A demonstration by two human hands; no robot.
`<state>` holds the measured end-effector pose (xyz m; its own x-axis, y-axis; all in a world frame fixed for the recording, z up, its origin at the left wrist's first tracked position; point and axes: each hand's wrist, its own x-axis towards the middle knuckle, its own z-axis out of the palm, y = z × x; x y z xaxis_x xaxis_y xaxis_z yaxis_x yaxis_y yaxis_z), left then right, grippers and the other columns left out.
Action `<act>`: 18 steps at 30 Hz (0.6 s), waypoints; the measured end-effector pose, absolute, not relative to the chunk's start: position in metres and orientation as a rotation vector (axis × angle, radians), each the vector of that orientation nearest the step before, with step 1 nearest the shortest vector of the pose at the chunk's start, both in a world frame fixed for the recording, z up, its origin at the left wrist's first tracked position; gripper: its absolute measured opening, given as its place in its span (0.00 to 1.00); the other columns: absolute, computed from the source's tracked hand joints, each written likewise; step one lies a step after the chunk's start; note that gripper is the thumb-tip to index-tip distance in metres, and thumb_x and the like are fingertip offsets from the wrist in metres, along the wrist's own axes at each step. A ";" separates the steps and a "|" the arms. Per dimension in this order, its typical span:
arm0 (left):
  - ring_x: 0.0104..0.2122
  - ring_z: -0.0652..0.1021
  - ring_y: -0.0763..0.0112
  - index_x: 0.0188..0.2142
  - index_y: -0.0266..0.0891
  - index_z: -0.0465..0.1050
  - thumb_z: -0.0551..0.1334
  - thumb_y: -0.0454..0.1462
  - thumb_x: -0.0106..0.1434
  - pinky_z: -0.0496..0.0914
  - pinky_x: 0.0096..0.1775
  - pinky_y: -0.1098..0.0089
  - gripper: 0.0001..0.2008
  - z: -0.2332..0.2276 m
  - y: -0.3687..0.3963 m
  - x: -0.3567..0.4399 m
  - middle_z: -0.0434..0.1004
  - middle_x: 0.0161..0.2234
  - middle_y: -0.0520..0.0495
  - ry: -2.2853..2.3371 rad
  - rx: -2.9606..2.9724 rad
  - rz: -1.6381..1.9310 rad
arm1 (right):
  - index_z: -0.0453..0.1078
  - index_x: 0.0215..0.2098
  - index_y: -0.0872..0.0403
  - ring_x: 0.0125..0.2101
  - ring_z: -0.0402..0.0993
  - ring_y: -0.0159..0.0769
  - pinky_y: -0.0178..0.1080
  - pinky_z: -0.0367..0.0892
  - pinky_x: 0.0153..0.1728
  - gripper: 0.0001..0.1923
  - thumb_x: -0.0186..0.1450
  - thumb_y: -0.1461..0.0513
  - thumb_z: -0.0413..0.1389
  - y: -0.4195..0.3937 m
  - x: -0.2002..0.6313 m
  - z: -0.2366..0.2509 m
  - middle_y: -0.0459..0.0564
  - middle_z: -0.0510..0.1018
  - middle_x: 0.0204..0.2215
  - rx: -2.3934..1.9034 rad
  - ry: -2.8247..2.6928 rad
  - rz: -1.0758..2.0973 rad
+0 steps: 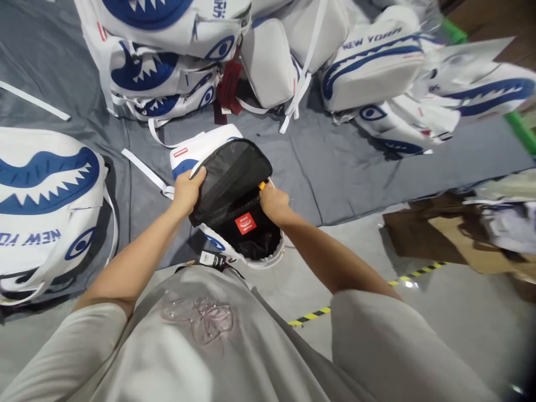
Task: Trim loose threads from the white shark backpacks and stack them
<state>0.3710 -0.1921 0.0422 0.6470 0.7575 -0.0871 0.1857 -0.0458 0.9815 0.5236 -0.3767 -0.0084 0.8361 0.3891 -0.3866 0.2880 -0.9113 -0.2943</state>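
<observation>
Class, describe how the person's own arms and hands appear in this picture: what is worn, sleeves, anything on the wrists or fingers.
Both forearms are bare from the elbow down. The left hand and right hand wear no gloves, and no watch, bracelet or ring shows. Short, loose sleeves of a pale grey top cover the upper arms; the top bears a faint pink butterfly-like outline on the chest.

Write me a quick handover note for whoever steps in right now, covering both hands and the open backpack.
Left hand: grips the edge of the raised black flap of the open backpack.
Right hand: at the opening's edge, closed around a small orange piece; what it is cannot be told.
Backpack: white with blue, standing open in front of the person, black lining and red label showing, a hang tag at its near side.
Around: more shark-print bags on the grey sheet.
Done: backpack is open. Left: it is not yet closed.
</observation>
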 end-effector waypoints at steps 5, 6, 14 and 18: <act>0.26 0.70 0.72 0.26 0.37 0.70 0.63 0.51 0.61 0.63 0.30 0.72 0.20 0.022 -0.195 0.384 0.70 0.23 0.53 0.804 1.581 0.687 | 0.74 0.41 0.60 0.35 0.81 0.50 0.46 0.76 0.36 0.14 0.72 0.57 0.53 -0.478 0.479 0.008 0.62 0.79 0.31 -2.981 -0.383 1.246; 0.26 0.69 0.72 0.26 0.37 0.70 0.63 0.50 0.62 0.63 0.31 0.72 0.19 0.023 -0.198 0.386 0.70 0.23 0.53 0.804 1.574 0.696 | 0.73 0.37 0.59 0.27 0.79 0.45 0.43 0.75 0.30 0.16 0.72 0.54 0.52 -0.491 0.466 0.008 0.57 0.77 0.25 -2.884 -0.323 1.423; 0.26 0.67 0.73 0.23 0.37 0.67 0.64 0.54 0.61 0.61 0.29 0.72 0.23 0.044 -0.221 0.385 0.66 0.22 0.54 0.647 1.750 0.599 | 0.62 0.32 0.52 0.11 0.43 0.24 0.28 0.59 0.14 0.26 0.70 0.40 0.49 -0.455 0.420 -0.044 0.32 0.49 0.12 -1.307 0.143 1.279; 0.26 0.65 0.73 0.24 0.38 0.66 0.61 0.63 0.57 0.60 0.28 0.71 0.30 0.043 -0.223 0.380 0.64 0.23 0.53 0.559 1.833 0.623 | 0.61 0.31 0.51 0.11 0.45 0.24 0.28 0.55 0.12 0.22 0.70 0.43 0.53 -0.406 0.406 -0.071 0.32 0.51 0.11 -1.185 0.232 1.052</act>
